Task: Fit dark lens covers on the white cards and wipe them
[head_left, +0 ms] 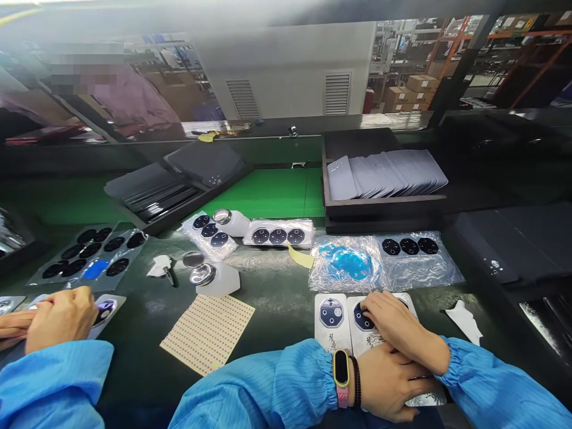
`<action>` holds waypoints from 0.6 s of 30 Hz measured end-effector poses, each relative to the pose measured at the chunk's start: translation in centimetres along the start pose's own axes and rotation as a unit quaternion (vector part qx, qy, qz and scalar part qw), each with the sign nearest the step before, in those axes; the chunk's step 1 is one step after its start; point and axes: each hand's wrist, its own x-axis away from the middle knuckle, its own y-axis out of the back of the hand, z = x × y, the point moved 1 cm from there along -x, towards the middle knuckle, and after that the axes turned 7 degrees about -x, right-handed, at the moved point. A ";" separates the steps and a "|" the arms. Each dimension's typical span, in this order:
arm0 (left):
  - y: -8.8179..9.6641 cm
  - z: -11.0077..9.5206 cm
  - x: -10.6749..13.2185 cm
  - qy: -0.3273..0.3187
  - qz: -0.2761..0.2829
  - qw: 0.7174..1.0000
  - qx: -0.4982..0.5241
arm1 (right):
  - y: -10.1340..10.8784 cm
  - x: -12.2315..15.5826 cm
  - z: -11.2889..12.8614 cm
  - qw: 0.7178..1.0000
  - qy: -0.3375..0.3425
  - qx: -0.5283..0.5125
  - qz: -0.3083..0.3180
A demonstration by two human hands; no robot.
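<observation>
My right hand (397,328) lies with fingers flat, pressing the camera ring of the middle phone cover (363,339) on the worktop (277,298). My left hand (384,381) rests on its lower end — gripping or not, I cannot tell. The neighbouring cover (333,322) looks finished — a tray (379,205) of covers remains, I'd judge.

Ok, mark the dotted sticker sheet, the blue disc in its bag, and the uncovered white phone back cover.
dotted sticker sheet (208,332), head view, centre of the sheet.
blue disc (345,262), head view, its middle, under the plastic.
white phone back cover (333,330), head view, just below its camera ring.

Head-worn view, close, downward over workbench (277,298)
</observation>
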 end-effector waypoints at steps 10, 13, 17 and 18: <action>0.9 0.4 -0.3 -0.044 0.078 0.996 -0.016 | 3.5 1.2 1.2 0.965 -0.033 -0.154 0.211; 1.1 0.5 -0.3 -0.045 0.083 0.995 -0.029 | 5.5 0.2 0.6 0.938 -0.058 -0.256 0.226; 0.9 0.5 -0.2 -0.031 0.052 0.996 -0.063 | 5.4 -2.7 -1.9 0.953 -0.126 -0.260 0.092; 0.7 0.4 -0.2 -0.023 0.039 0.997 -0.067 | 4.8 -3.6 -2.6 0.959 -0.146 -0.237 0.059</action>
